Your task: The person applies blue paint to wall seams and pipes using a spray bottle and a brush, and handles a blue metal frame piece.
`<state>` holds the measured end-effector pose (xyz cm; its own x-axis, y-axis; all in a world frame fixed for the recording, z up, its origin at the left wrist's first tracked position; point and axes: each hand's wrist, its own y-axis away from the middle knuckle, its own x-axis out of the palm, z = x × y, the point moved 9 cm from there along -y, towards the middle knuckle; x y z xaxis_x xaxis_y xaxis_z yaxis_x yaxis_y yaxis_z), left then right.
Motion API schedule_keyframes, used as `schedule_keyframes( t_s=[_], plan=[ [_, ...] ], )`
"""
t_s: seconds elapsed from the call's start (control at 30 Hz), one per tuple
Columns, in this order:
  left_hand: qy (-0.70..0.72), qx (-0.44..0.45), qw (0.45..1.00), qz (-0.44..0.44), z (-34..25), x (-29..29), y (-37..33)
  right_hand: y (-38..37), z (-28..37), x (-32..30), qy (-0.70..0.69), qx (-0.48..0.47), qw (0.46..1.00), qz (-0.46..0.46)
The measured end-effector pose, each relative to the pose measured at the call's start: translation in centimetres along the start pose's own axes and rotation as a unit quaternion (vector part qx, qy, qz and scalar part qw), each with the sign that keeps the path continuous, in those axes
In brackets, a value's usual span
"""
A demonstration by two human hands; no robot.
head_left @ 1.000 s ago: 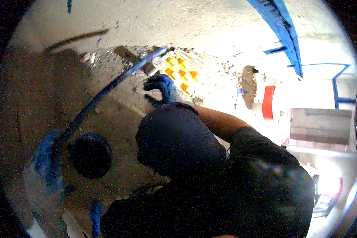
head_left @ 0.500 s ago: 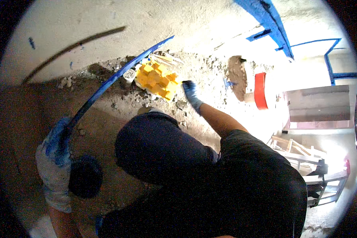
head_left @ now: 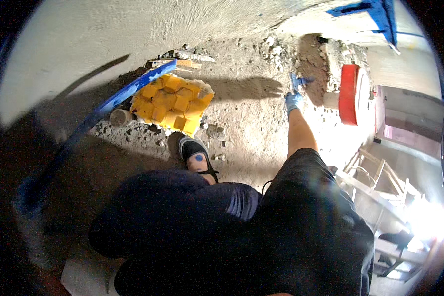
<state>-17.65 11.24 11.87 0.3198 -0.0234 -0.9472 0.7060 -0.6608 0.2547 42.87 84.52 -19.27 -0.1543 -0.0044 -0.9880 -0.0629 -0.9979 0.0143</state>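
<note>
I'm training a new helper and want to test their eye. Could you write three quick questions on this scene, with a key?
1. Multiple choice: what does the left hand hold? (a) a red bucket (b) a long blue strip (c) a wooden broom
2. True or false: in the picture, the red curved piece lies left of the yellow textured slab.
3. Fill in the colour: the right hand is nearest a small ____ item.

Key: 1 b; 2 false; 3 blue.
</note>
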Motion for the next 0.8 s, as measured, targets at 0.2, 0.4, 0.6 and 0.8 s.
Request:
schedule_keyframes(
  t_s=[0.2,0.4,0.6,0.8],
  plan=[
    [-0.04,-0.038,0.998,0.031,5.6,-1.6,-4.0,-10.0,-0.8,5.1,0.097,-0.109,0.988,0.045],
    [-0.074,-0.079,0.993,0.043,7.3,-4.4,-4.7,-8.1,0.5,4.5,-0.217,0.066,0.968,0.103],
    [-0.059,-0.096,0.993,0.022,8.1,-2.9,-3.9,-1.0,6.1,-1.1,0.037,-0.12,0.992,-0.02],
    [-0.055,-0.133,0.989,-0.031,8.6,-4.2,3.5,5.9,10.4,-2.4,-0.212,-0.213,0.945,0.13]
  ],
)
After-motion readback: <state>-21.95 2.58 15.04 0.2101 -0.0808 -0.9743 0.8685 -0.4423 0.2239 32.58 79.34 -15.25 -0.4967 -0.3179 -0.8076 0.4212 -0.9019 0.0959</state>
